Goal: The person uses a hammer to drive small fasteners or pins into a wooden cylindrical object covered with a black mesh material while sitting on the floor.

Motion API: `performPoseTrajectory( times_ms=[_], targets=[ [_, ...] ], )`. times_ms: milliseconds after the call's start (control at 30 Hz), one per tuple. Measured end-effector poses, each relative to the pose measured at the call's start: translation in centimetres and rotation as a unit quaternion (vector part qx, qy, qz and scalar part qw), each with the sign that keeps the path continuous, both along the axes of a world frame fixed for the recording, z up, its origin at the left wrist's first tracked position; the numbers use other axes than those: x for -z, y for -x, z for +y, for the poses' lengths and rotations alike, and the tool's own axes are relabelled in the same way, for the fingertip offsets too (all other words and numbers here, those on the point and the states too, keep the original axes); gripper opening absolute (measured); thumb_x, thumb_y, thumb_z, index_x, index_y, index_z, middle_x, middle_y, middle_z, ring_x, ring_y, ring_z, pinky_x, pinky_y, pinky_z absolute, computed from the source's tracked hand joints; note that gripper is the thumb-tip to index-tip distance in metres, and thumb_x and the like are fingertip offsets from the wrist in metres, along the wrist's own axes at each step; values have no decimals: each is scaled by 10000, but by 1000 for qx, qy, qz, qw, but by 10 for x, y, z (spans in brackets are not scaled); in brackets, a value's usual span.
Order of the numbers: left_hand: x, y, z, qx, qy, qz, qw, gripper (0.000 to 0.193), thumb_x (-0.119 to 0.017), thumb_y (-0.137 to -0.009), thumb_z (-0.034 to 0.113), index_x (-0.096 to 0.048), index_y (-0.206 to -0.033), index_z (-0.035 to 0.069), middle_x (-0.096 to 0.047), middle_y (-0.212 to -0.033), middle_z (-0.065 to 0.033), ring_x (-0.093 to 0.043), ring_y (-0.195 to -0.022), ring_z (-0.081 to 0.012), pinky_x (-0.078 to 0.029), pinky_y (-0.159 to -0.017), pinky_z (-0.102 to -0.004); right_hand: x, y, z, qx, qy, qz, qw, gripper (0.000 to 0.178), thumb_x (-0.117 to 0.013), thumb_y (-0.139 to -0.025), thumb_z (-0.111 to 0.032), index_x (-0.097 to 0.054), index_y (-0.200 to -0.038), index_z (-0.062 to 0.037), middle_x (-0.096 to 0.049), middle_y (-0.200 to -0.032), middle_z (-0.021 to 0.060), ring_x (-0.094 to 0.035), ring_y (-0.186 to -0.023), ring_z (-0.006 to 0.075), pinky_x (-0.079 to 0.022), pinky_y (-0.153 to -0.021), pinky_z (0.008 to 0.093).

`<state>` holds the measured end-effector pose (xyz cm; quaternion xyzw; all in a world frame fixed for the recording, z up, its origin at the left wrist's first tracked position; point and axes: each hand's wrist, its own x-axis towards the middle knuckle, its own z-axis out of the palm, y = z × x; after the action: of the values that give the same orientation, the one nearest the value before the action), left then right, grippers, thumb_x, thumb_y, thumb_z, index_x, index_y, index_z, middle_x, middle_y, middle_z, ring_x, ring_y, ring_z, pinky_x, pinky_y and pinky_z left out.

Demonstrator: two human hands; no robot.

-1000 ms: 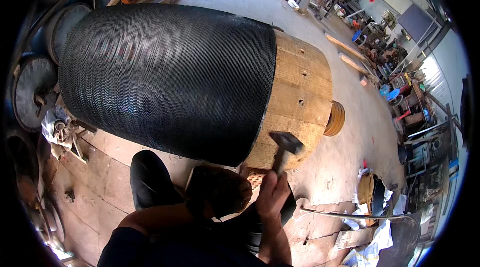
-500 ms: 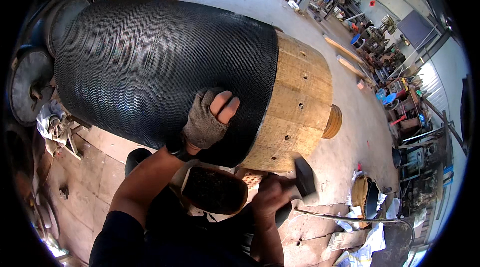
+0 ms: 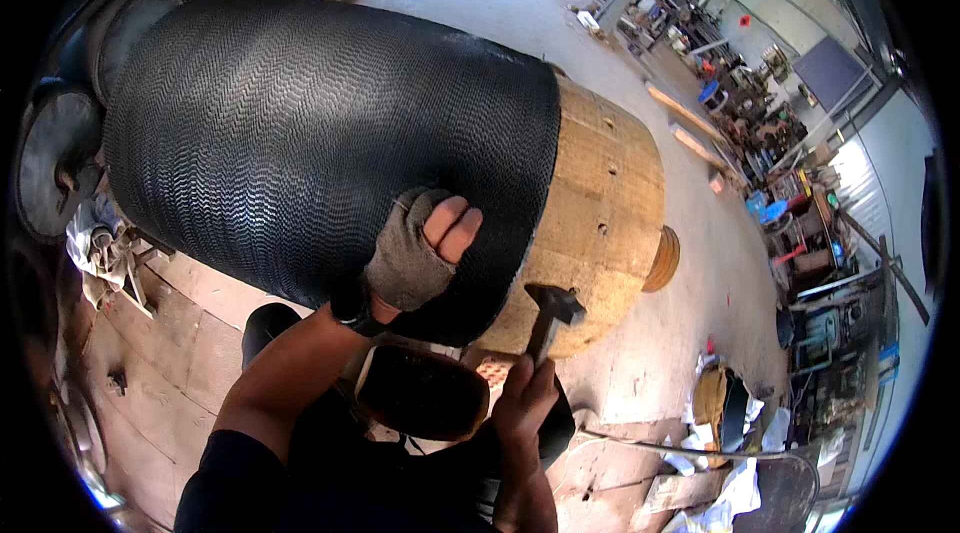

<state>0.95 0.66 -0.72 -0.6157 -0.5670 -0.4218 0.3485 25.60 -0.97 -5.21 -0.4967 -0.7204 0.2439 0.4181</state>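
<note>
A large barrel-shaped roller lies across in front of me. Fine, rippled black rows [image 3: 300,133] cover most of it, and its right end is bare wood [image 3: 605,168] with several small holes. My left hand [image 3: 415,248], in a grey fingerless glove, is closed against the black rows near their lower right; whatever its curled fingers hold is hidden. In my right hand [image 3: 525,401] is a hammer [image 3: 555,305], gripped by its handle. The hammer's dark head is over the lower part of the wooden end; I cannot tell whether it touches.
A worn brown pad or seat [image 3: 425,393] is between my forearms below the roller. Round drums [image 3: 60,168] stand along the left. White scraps and sacks [image 3: 730,493] lie at the lower right. Timber lengths [image 3: 685,113] and cluttered benches line the right side.
The hammer has swung up and leftward, from beside the roller's lower right end to over the wood. My left hand stays on the black rows, shifted slightly.
</note>
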Motion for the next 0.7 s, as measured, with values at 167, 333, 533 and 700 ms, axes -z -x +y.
performPoseTrajectory(
  times_ms=[167, 333, 533, 700],
  targets=[
    [-8, -1, -1, -26, 0, 21, 999, 420, -685, -768, 31, -616, -1180, 77, -563, -1088, -110, -611, -911, -285, -511, -773, -448, 5, -7, -8, -39, -109, 82, 990, 244, -461, -1030, -196, -510, -923, 17, -527, -615, 142, -518, -518, 231, -431, -480, 360],
    [-6, 2, 11, -48, -15, 32, 998, 440, -692, -765, 30, -620, -1194, 96, -559, -1100, -104, -604, -933, -286, -508, -767, -444, -4, -7, 9, -11, -7, -15, 1000, 197, -580, -998, -188, -570, -942, 0, -623, -719, 203, -677, -666, 417, -515, -545, 403],
    [-22, 4, 5, -56, 20, 31, 998, 471, -673, -756, 13, -621, -1213, 114, -558, -1121, -112, -587, -917, -300, -496, -759, -452, 8, -12, -3, -32, -161, 56, 985, 166, -523, -985, -121, -542, -892, 16, -603, -722, 184, -598, -634, 351, -471, -531, 401],
    [-23, 7, 16, -77, 4, 37, 996, 471, -626, -782, -34, -608, -1235, 92, -575, -1073, -131, -594, -903, -309, -506, -751, -429, 27, -16, 5, -14, -4, -80, 997, 180, -578, -996, -175, -510, -969, -11, -610, -705, 280, -617, -676, 497, -468, -517, 515]
  ],
)
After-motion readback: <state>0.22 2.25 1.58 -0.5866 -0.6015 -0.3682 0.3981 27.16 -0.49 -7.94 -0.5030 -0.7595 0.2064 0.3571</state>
